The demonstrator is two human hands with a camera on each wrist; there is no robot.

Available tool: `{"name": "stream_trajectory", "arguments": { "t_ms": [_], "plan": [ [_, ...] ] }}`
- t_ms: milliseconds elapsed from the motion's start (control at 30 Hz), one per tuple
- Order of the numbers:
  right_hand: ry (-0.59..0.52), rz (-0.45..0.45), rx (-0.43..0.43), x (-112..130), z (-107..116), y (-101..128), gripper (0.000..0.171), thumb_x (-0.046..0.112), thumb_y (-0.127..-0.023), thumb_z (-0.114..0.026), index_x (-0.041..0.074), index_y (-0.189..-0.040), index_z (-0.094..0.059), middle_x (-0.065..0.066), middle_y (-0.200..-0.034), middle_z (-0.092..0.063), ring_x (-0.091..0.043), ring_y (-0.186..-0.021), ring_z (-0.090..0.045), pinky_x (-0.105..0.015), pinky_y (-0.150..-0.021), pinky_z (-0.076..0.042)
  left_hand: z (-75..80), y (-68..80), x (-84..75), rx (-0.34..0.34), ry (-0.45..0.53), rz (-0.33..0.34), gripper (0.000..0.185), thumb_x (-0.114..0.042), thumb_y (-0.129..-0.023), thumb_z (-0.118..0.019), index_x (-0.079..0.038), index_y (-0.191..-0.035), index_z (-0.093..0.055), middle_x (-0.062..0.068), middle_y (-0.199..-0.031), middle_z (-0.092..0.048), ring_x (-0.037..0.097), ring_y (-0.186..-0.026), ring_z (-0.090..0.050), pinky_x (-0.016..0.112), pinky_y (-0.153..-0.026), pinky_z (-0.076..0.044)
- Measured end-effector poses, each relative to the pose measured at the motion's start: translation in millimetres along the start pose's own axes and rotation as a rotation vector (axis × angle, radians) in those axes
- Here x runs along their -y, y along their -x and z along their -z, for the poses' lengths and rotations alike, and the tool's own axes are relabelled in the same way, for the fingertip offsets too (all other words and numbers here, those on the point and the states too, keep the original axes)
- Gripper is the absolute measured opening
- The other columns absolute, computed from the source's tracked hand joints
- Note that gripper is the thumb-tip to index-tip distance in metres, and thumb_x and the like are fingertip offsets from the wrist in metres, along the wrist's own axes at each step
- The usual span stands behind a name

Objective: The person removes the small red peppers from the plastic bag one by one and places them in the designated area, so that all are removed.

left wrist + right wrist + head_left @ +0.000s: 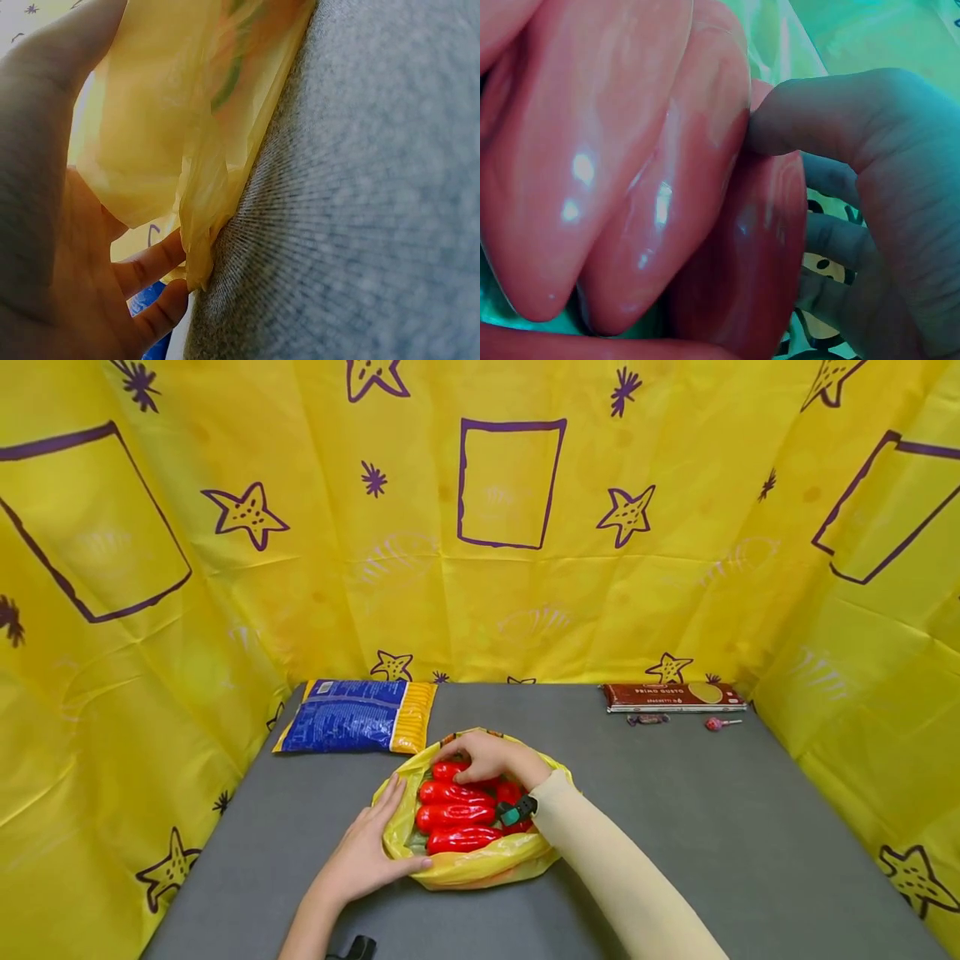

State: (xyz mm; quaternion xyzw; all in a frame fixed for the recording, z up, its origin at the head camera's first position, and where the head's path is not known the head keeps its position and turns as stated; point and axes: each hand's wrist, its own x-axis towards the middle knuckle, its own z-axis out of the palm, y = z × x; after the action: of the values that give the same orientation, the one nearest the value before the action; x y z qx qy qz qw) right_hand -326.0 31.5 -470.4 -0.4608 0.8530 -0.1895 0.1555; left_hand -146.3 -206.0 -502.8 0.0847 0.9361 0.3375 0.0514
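A yellow plastic bag (465,868) lies open on the grey table (675,843), holding several long red peppers (454,816). My left hand (367,852) lies flat against the bag's left side (150,135), thumb along its front rim, fingers straight. My right hand (487,756) reaches into the bag from the far side and curls its fingers round the farthest red pepper (450,770). In the right wrist view the thumb (832,112) presses on that pepper (742,292) with the fingers wrapped behind it. A pale sleeve covers the right forearm.
A blue and yellow packet (356,716) lies at the table's back left. A brown spaghetti box (672,697), a wrapped sweet (647,719) and a red lollipop (718,723) sit at the back right. Yellow patterned cloth walls the table on three sides.
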Motion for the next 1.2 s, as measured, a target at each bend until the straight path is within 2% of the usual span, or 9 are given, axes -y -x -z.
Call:
{"name": "stream_trajectory", "arguments": {
  "t_ms": [200, 333, 500, 600, 800, 1000, 1200],
  "plan": [
    [-0.014, -0.011, 0.065, 1, 3, 3, 0.047, 0.013, -0.097, -0.071, 0.019, -0.144, -0.068, -0.003, -0.139, -0.068, -0.021, -0.125, -0.061, -0.038, -0.114, -0.046, -2.1, 0.3, -1.3, 0.004, -0.005, 0.008, 0.128, -0.075, -0.075, -0.083, -0.023, -0.172, -0.016, 0.0, -0.18, -0.008, 0.063, -0.15, -0.027, 0.081, -0.114, -0.026],
    [-0.019, -0.027, 0.085, 4, 8, 6, 0.048, 0.012, -0.098, -0.069, 0.019, -0.145, -0.066, -0.003, -0.143, -0.066, -0.022, -0.131, -0.059, -0.039, -0.118, -0.043, -3.0, 0.3, -2.1, -0.003, -0.006, 0.003, 0.131, -0.075, -0.074, -0.084, -0.021, -0.172, -0.015, 0.001, -0.18, -0.009, 0.063, -0.149, -0.029, 0.08, -0.114, -0.028],
    [0.012, -0.058, 0.096, 12, 16, 10, 0.048, 0.013, -0.098, -0.067, 0.019, -0.145, -0.066, -0.004, -0.15, -0.062, -0.025, -0.137, -0.056, -0.042, -0.119, -0.041, -3.8, 0.5, -1.2, 0.002, -0.013, 0.001, 0.132, -0.075, -0.075, -0.083, -0.019, -0.172, -0.013, 0.002, -0.179, -0.01, 0.064, -0.149, -0.028, 0.08, -0.116, -0.025],
    [0.044, -0.057, 0.097, 19, 22, 12, 0.048, 0.014, -0.098, -0.067, 0.018, -0.145, -0.066, -0.003, -0.148, -0.063, -0.023, -0.133, -0.058, -0.042, -0.117, -0.044, -3.3, 0.8, -0.2, 0.001, -0.02, 0.001, 0.133, -0.075, -0.075, -0.082, -0.019, -0.172, -0.012, 0.003, -0.179, -0.009, 0.063, -0.149, -0.029, 0.079, -0.116, -0.024],
    [0.062, -0.047, 0.086, 28, 33, 18, 0.047, 0.014, -0.098, -0.067, 0.019, -0.145, -0.066, 0.002, -0.137, -0.069, -0.016, -0.114, -0.061, -0.036, -0.107, -0.051, -1.0, -0.1, -0.3, 0.009, -0.027, 0.015, 0.133, -0.076, -0.075, -0.082, -0.019, -0.172, -0.011, 0.004, -0.179, -0.009, 0.063, -0.149, -0.028, 0.08, -0.117, -0.023],
    [0.044, -0.037, 0.06, 33, 45, 28, 0.046, 0.013, -0.1, -0.067, 0.019, -0.145, -0.066, 0.0, -0.141, -0.068, -0.02, -0.124, -0.063, -0.039, -0.112, -0.049, -0.9, -0.7, 0.0, 0.013, -0.022, 0.033, 0.132, -0.076, -0.075, -0.081, -0.02, -0.172, -0.013, 0.004, -0.179, -0.01, 0.061, -0.15, -0.028, 0.08, -0.115, -0.025],
    [-0.046, 0.006, -0.008, 37, 55, 39, 0.044, 0.014, -0.102, -0.067, 0.017, -0.146, -0.065, 0.001, -0.143, -0.067, -0.019, -0.125, -0.061, -0.043, -0.113, -0.049, -0.4, -0.5, 1.5, 0.012, -0.021, 0.015, 0.132, -0.075, -0.075, -0.082, -0.019, -0.172, -0.013, 0.004, -0.179, -0.009, 0.062, -0.151, -0.027, 0.08, -0.116, -0.023]
  ]
}}
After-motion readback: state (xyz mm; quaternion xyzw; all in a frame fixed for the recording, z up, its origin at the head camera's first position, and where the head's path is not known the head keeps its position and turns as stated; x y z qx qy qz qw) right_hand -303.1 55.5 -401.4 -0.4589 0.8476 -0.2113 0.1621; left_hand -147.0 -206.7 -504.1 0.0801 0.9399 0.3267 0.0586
